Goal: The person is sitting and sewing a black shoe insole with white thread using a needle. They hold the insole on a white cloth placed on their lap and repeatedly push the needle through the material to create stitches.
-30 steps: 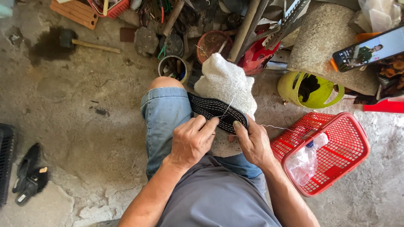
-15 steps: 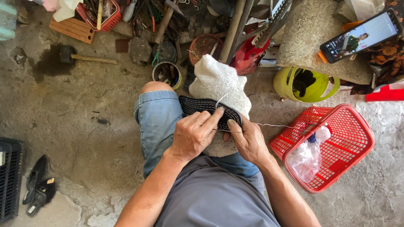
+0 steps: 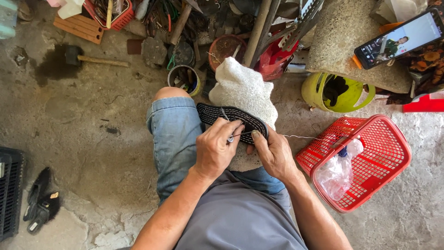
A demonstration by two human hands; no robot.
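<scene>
Now we are seeing the left hand (image 3: 213, 150) shifted from a second ago: then it lay flatter over the black shoe sole (image 3: 231, 121), and now its fingers are curling shut around a small metal needle or awl (image 3: 230, 138) at the sole's near edge. The white thread (image 3: 300, 137) is trailing out to the right toward the red basket (image 3: 370, 157), much as before, so we are judging that a stitch is being worked along the sole's rim. The right hand (image 3: 273, 155) is gripping the sole's right end, thumb pressing on top, steadying it. The sole is lying across the white cloth (image 3: 243, 90) on the lap, above the jeans knee (image 3: 173, 120). Both forearms are angling inward and up from the bottom of the view, wrists bending toward each other over the sole.
</scene>
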